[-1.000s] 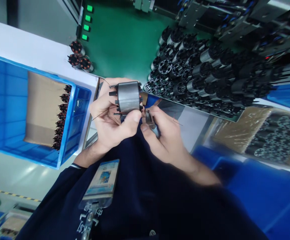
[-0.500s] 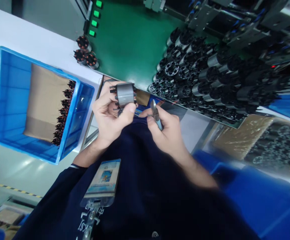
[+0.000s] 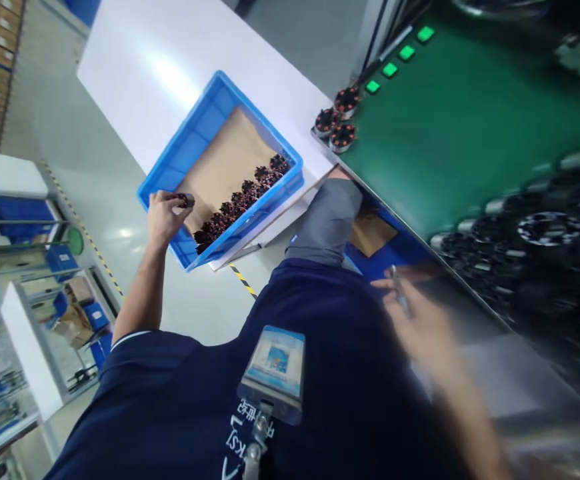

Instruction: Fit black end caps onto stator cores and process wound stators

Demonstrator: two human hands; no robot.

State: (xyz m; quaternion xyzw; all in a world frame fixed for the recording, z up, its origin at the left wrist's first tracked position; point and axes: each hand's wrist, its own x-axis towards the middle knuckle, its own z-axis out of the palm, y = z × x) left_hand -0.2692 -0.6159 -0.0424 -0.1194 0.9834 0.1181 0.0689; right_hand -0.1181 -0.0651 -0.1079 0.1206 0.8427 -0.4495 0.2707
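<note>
My left hand [image 3: 163, 217] is at the near left end of a blue plastic bin [image 3: 297, 163], its fingers closed round a motor stator [image 3: 186, 199]. The stator is over the bin's left part, mostly covered by the fingers. A row of copper-wound stators [image 3: 243, 198] stands along the bin's right side, on a brown cardboard sheet [image 3: 237, 143]. My right hand [image 3: 423, 327], smeared by motion, is beside the green bench, closed on small pliers [image 3: 399, 290]. Their metal tip points up and away from me.
Three wound stators [image 3: 340, 120] stand at the corner of the green bench top [image 3: 420, 133], near several green buttons [image 3: 390, 69]. Many dark stator cores [image 3: 550, 227] crowd its right side. The bin rests on a white table [image 3: 135, 93]. Shelves [image 3: 30, 300] stand at far left.
The view has swung left. My left hand has carried the stator from in front of my body to the bin. My right hand still holds the pliers, now farther from the left.
</note>
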